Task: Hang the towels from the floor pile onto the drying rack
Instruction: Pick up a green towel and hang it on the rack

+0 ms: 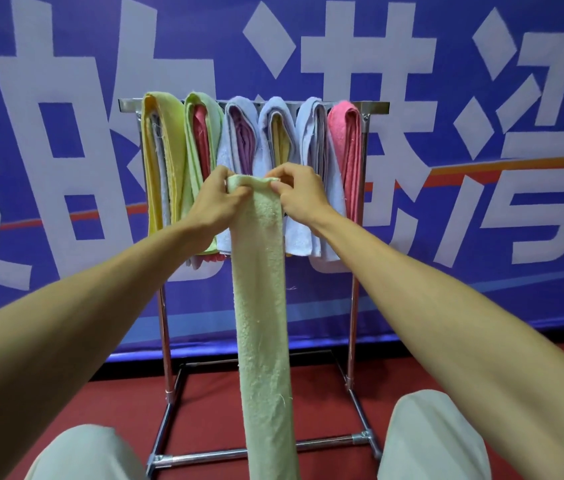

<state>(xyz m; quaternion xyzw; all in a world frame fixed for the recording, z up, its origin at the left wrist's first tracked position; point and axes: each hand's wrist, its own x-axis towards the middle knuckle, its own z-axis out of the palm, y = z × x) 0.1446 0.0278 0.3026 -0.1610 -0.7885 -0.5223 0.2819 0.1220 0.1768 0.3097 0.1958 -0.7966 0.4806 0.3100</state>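
A pale green towel (pixel 261 306) hangs down in a long narrow strip in front of me. My left hand (pixel 219 197) and my right hand (pixel 299 192) pinch its top edge from either side, close together. They hold it in front of the metal drying rack (pixel 375 107), below the top rail. Several towels hang over the rail side by side: a yellow one (pixel 161 150), a green one (pixel 197 147), light blue ones (pixel 239 133) and a pink one (pixel 344 143). No floor pile is in view.
The rack's chrome legs and base bars (pixel 204 455) stand on a red floor (pixel 325 396). A blue banner with large white characters (pixel 65 133) covers the wall behind. My knees in light trousers (pixel 433 441) sit at the bottom, either side of the hanging towel.
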